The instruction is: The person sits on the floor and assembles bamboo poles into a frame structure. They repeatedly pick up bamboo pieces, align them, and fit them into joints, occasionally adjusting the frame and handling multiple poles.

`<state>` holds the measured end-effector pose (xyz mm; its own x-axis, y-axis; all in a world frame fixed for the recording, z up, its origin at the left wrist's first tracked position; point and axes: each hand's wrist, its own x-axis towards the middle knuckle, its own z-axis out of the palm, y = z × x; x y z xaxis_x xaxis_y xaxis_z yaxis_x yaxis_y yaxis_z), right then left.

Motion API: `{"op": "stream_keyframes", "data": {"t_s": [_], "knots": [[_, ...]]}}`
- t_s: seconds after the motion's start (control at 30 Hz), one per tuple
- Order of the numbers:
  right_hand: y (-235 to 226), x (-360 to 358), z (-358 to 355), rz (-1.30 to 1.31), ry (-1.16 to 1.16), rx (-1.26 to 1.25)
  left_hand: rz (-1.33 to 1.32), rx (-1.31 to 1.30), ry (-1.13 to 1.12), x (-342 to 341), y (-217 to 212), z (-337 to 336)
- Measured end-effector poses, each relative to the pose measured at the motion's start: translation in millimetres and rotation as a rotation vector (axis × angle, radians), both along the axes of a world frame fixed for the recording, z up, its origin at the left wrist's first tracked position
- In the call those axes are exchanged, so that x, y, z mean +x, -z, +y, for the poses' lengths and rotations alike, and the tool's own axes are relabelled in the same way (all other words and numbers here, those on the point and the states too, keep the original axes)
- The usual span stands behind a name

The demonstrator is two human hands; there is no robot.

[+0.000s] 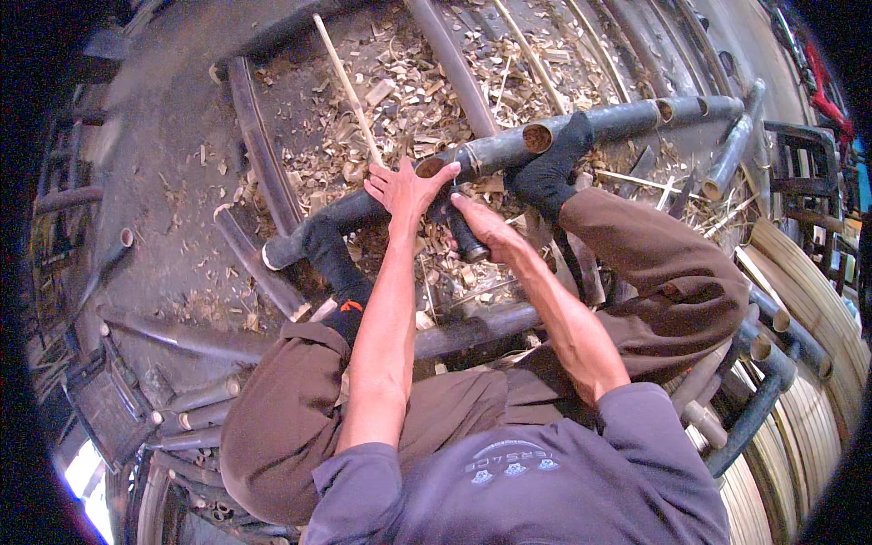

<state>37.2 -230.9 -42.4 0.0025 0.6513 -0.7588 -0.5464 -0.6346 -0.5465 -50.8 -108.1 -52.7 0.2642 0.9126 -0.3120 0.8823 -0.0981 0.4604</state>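
Observation:
A dark bamboo pole with round holes cut in it lies crosswise before me, under my two feet in black socks. My left hand lies against the pole beside one hole, its fingers spread and its thumb stretched along the top. Just to the right, my right hand is closed around a tool with a thick black cylindrical handle. The tool's front end is close to the pole's near side, partly hidden by my hands, so its kind is unclear.
Wood shavings and chips cover the floor around the pole. More dark poles and pale thin sticks lie beyond it. At right are bundled bamboo strips and a black frame; cut bamboo lengths lie at left.

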Motion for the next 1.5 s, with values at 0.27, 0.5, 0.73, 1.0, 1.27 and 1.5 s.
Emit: {"op": "stream_keyframes", "data": {"t_s": [0.27,0.5,0.73,1.0,1.27,1.5], "knots": [[-34,41,29,0.015,-0.319,-0.258,0.083,-0.005,-0.017,-5,17,3],[-4,92,52,0.352,-0.607,-0.284,0.107,0.043,0.000,-3,24,1],[-16,44,30,-0.475,-0.460,0.003,-0.091,-0.260,0.100,-50,16,43],[0,-63,21,-0.025,0.437,0.012,-0.099,-0.180,0.200,-74,38,52],[-2,-98,49,-0.110,0.839,0.045,-0.042,-0.283,0.251,-69,20,46],[-41,-130,22,0.334,0.984,-0.022,-0.041,-0.379,0.278,-66,6,51]]}}
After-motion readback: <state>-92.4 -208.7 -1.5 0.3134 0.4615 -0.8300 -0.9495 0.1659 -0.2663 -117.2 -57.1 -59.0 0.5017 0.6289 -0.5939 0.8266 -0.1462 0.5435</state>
